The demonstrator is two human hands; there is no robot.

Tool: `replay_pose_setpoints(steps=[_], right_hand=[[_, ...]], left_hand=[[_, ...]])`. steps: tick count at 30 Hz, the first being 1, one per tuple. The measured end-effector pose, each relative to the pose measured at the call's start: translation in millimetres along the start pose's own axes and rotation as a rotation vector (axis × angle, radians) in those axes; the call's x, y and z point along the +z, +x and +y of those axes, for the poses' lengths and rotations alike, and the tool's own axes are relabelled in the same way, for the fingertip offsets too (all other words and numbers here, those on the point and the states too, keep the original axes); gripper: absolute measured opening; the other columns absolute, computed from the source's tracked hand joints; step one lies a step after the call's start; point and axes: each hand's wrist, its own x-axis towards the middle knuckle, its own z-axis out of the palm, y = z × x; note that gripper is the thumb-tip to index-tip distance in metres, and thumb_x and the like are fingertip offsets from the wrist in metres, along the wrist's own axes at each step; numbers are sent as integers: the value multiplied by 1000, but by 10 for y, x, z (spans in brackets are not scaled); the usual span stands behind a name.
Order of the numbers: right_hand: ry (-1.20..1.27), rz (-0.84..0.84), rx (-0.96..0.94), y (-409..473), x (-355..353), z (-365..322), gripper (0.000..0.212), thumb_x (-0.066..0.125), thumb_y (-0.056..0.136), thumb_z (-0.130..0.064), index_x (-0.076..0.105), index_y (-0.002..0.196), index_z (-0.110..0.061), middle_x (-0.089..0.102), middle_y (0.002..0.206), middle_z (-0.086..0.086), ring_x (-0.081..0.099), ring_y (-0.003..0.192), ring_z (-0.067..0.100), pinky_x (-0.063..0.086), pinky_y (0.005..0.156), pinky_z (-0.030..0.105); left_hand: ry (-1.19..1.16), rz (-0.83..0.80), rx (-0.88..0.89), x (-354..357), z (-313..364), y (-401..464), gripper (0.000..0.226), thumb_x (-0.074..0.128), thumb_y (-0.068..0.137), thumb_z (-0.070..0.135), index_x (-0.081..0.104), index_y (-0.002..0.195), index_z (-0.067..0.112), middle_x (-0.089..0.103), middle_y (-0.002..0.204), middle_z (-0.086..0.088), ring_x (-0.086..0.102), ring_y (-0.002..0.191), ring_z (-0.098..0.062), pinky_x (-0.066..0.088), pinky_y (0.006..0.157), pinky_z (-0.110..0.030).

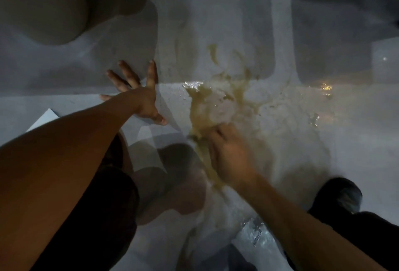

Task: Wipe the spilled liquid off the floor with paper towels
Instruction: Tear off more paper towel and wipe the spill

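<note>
On wet floor (280,141), right hand (228,158) grips soaked paper towel (216,106); left hand (138,95) lies flat, fingers spread; no writing legible.

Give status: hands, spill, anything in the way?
Left hand open, fingers spread, braced on floor. Right hand grips soaked paper towel, in the yellowish spill. Spill not cleared. Nothing blocks it; dark shoe sits to the right.

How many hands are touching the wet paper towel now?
1: the right hand grips the soaked paper towel in the spill. The left hand rests spread on the floor.
</note>
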Motion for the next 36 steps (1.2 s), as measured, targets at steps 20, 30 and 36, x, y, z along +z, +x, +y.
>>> replay_pose_setpoints(steps=[20,30,36], right_hand=[[-33,189,122,643,-316,558,40,45,94,-30,74,112,-9,60,103,15,59,91,34,52,81,39],[-6,147,302,317,-255,513,29,54,94,-19,73,114,-10,61,106,10,61,89,26,51,82,29],[1063,251,725,625,-628,392,35,58,96,5,63,120,-20,72,97,9,71,82,23,61,69,42]], left_hand=[[-16,115,2,116,-55,61,166,97,51,55,-42,141,52,-52,150,-21,-43,137,-54,-1,103,-88],[5,196,11,170,-97,110,162,94,51,61,-37,145,51,-46,155,-20,-38,140,-55,5,105,-87],[68,278,43,221,-194,69,153,86,52,74,-31,148,53,-37,161,-19,-30,145,-54,11,108,-84]])
